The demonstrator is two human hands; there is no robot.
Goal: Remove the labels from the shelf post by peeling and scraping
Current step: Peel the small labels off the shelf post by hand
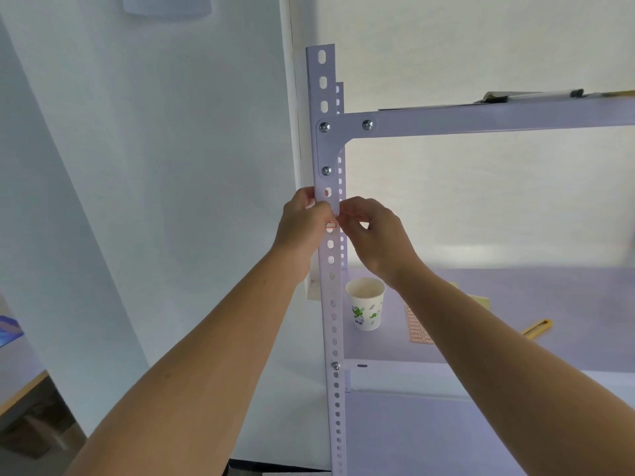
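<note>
A white perforated shelf post runs upright through the middle of the view. A small white label with a red border sticks to its front face at hand height. My left hand grips the post from the left, thumb on the front just above the label. My right hand is at the post's right edge, its fingertips pinched together at the label's right end. How much of the label is lifted is hidden by my fingers.
A paper cup with green leaf print stands on the lower shelf right of the post. A sheet of red-bordered labels and a yellow tool lie there too. A clipboard rests on the upper shelf.
</note>
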